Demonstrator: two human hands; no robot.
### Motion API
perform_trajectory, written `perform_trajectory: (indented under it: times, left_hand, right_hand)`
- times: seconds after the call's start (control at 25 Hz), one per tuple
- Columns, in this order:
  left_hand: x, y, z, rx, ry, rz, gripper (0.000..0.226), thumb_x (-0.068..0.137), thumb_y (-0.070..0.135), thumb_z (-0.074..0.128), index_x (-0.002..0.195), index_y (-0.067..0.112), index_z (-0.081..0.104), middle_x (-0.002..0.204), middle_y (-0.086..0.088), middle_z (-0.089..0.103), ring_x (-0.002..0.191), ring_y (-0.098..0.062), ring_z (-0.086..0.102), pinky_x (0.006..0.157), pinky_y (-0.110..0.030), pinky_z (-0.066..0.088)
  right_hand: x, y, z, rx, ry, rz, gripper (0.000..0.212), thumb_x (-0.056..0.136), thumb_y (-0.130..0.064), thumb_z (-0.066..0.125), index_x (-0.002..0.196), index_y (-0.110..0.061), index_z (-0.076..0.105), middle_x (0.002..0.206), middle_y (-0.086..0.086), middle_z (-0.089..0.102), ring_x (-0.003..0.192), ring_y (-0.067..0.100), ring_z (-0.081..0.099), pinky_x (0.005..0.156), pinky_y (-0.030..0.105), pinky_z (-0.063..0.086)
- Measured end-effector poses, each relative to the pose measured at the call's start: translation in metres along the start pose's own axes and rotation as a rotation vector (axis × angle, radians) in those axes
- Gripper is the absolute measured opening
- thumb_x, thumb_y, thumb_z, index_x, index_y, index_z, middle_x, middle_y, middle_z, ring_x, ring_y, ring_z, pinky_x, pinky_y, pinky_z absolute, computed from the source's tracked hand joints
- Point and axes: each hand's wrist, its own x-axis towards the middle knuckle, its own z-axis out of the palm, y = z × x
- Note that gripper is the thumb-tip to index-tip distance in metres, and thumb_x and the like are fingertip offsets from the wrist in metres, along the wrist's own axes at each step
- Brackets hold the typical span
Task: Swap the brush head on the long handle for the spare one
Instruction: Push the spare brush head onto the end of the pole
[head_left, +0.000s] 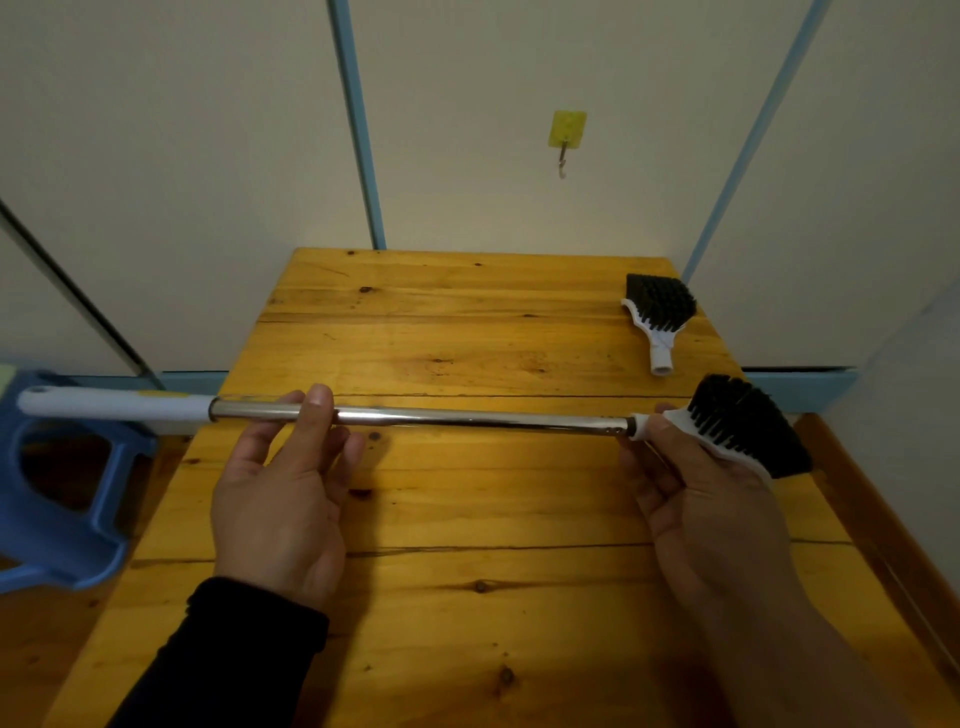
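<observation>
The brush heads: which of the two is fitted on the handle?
The nearer brush head, held in the right hand, sits on the metal handle. The spare brush head lies loose on the table.

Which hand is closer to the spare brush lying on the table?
Right. The right hand holds the mounted head just below the spare brush; the left hand grips the handle far across.

Glossy metal handle (467, 417), white plastic brush heads (691, 423), knotty varnished wooden table (441, 322)
</observation>
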Motion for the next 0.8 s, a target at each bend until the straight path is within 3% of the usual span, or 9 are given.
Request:
perform_trajectory:
  times: [0.12,0.28,0.44,0.6,0.8]
  left_hand:
    - [0.0017,0.0002,-0.0007,-0.008,0.020,-0.011,0.049,0.092,0.015,0.080,0.139,0.009,0.067,0.090,0.003,0.081,0.086,-0.008,0.078,0.080,-0.023,0.064]
    - [0.0023,0.0014,0.0003,-0.056,0.034,-0.026,0.054,0.092,0.003,0.077,0.143,0.005,0.059,0.111,-0.009,0.082,0.093,-0.014,0.082,0.083,-0.026,0.064]
    - [0.0005,0.0038,0.0020,-0.079,0.011,-0.027,0.039,0.095,0.011,0.076,0.131,0.009,0.062,0.118,-0.011,0.082,0.108,-0.018,0.080,0.087,-0.028,0.064]
    - [-0.0009,0.0050,0.0018,-0.027,0.008,0.018,0.039,0.092,0.023,0.080,0.129,0.019,0.066,0.101,0.003,0.078,0.093,-0.011,0.077,0.081,-0.027,0.064]
    - [0.0016,0.0064,0.0006,-0.037,0.026,-0.016,0.054,0.093,0.009,0.078,0.144,0.010,0.062,0.088,0.003,0.079,0.080,-0.007,0.078,0.087,-0.029,0.064]
  right_hand:
    - [-0.0002,-0.0003,0.0002,-0.009,0.001,-0.006,0.016,0.089,-0.005,0.070,0.103,-0.012,0.072,0.103,0.010,0.077,0.095,0.022,0.075,0.076,0.033,0.061]
    - [-0.0007,-0.0011,0.0012,0.000,0.004,-0.001,0.021,0.088,-0.006,0.071,0.109,-0.011,0.071,0.107,0.011,0.077,0.096,0.022,0.075,0.076,0.033,0.061]
    - [-0.0002,-0.0002,0.0002,-0.007,-0.007,-0.008,0.030,0.084,-0.009,0.073,0.114,-0.009,0.070,0.114,0.014,0.075,0.100,0.024,0.075,0.077,0.033,0.061]
    - [0.0009,0.0002,-0.0010,0.001,-0.011,-0.007,0.036,0.082,-0.011,0.074,0.118,-0.007,0.069,0.116,0.015,0.075,0.103,0.025,0.074,0.078,0.034,0.061]
    - [-0.0003,-0.0006,-0.0012,-0.009,-0.018,0.000,0.022,0.086,-0.009,0.072,0.108,-0.012,0.072,0.110,0.013,0.077,0.101,0.024,0.075,0.082,0.035,0.059]
